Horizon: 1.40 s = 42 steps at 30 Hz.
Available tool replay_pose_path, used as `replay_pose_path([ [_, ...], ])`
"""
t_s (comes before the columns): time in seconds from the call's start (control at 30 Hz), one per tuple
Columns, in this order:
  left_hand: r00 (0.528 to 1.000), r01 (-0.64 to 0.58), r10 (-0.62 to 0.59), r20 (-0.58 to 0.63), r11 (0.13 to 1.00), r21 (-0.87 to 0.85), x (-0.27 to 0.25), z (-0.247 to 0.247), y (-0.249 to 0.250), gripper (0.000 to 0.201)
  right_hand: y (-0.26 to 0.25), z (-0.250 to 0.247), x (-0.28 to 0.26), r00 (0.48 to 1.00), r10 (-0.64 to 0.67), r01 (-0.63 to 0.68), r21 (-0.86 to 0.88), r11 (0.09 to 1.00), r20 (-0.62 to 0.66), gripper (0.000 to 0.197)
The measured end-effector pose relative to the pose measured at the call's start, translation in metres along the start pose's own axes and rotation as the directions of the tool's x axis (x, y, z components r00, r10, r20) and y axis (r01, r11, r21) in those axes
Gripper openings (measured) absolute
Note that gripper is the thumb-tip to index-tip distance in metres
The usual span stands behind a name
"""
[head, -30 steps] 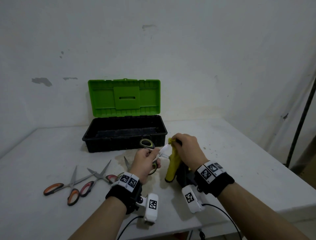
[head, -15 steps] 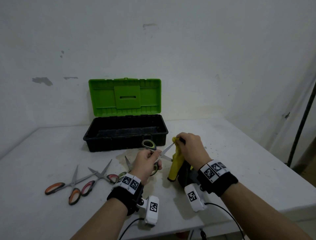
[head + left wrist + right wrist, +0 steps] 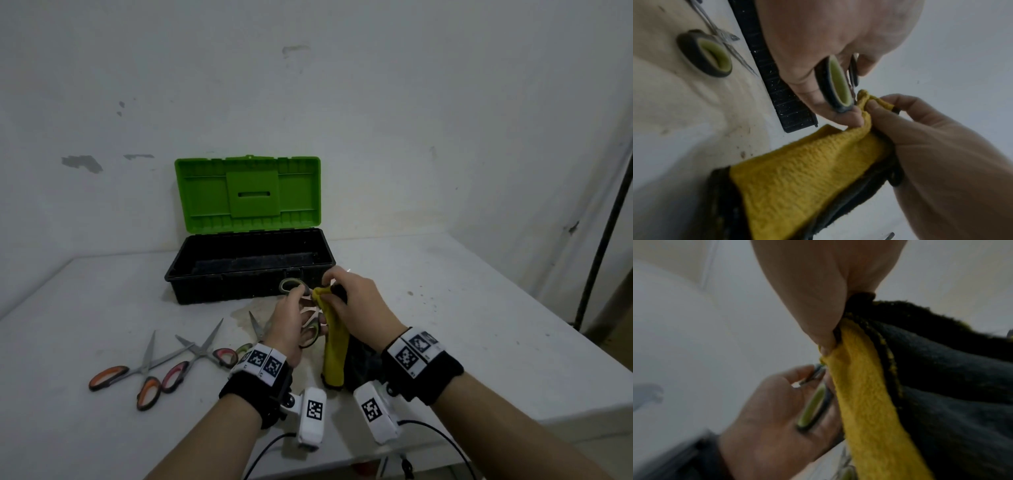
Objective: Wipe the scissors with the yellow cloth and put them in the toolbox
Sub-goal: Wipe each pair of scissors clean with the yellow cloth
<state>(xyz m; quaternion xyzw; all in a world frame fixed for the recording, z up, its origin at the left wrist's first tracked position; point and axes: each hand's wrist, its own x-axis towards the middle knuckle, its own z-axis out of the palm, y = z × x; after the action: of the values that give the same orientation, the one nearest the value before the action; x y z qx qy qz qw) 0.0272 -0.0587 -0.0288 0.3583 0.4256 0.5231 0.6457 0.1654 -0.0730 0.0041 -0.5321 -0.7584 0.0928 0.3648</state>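
Note:
My left hand grips a pair of green-handled scissors by the handles, just in front of the toolbox. One handle loop sits between the curled fingers. Beside it, my right hand pinches the yellow cloth around the blades, close to the handles. The blades are hidden inside the cloth. Its dark-edged tail hangs down to the table. The black toolbox stands open behind the hands, its green lid upright.
Orange-handled scissors and pink-handled scissors lie on the white table at the left. Another green-handled pair lies partly hidden under my left wrist. A dark pole stands at the right wall.
The right hand has slid the cloth from the blade tips back along the blades to the handles. The bare blades seen before are now covered.

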Motion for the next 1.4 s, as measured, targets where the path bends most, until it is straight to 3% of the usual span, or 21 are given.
replay_pose_path([
  [0.13,0.999,-0.024,0.021,-0.049,0.998,-0.054,0.002,-0.004,-0.001,0.036,0.005,0.009,-0.001,0.998,-0.009,0.003,-0.087,0.996,-0.062,0.014],
  [0.27,0.995,-0.047,0.044,-0.092,0.998,-0.035,0.003,-0.007,-0.004,0.04,0.001,0.015,-0.013,0.998,-0.058,0.064,-0.153,0.986,0.04,0.02],
  [0.47,0.996,-0.052,0.052,-0.071,0.999,0.001,0.001,-0.005,-0.007,0.047,-0.001,0.01,-0.008,0.994,0.086,-0.076,-0.133,0.988,0.072,0.024],
  [0.53,0.994,-0.05,0.053,-0.095,0.998,0.036,0.003,-0.005,-0.009,0.047,-0.002,0.008,-0.008,0.995,0.039,-0.026,-0.143,0.989,0.092,0.024],
  [0.67,0.992,-0.06,0.074,-0.107,0.99,0.129,0.003,-0.003,-0.011,0.047,-0.009,0.007,-0.013,0.972,-0.171,0.2,-0.187,0.962,0.162,0.022],
  [0.73,0.991,-0.076,0.09,-0.094,0.987,0.143,-0.001,0.0,-0.01,0.046,-0.011,0.007,-0.014,0.959,-0.202,0.247,-0.236,0.94,0.199,0.02],
  [0.9,0.991,-0.089,0.105,-0.078,0.979,0.185,0.0,-0.003,-0.01,0.05,-0.013,-0.005,-0.011,0.95,-0.143,0.222,-0.279,0.934,0.277,0.022],
  [1.1,0.993,-0.1,0.11,-0.035,0.97,0.221,-0.002,0.001,-0.015,0.042,-0.016,-0.004,-0.014,0.959,-0.161,0.22,-0.256,0.941,0.235,0.026],
  [1.3,0.989,-0.112,0.129,-0.072,0.973,0.201,0.003,-0.007,-0.011,0.049,-0.004,-0.007,-0.016,0.971,-0.084,0.142,-0.254,0.957,0.224,0.022],
  [1.4,0.99,-0.116,0.13,-0.055,0.97,0.213,0.002,-0.001,-0.015,0.05,-0.011,-0.004,-0.013,0.976,-0.111,0.153,-0.223,0.963,0.189,0.021],
])
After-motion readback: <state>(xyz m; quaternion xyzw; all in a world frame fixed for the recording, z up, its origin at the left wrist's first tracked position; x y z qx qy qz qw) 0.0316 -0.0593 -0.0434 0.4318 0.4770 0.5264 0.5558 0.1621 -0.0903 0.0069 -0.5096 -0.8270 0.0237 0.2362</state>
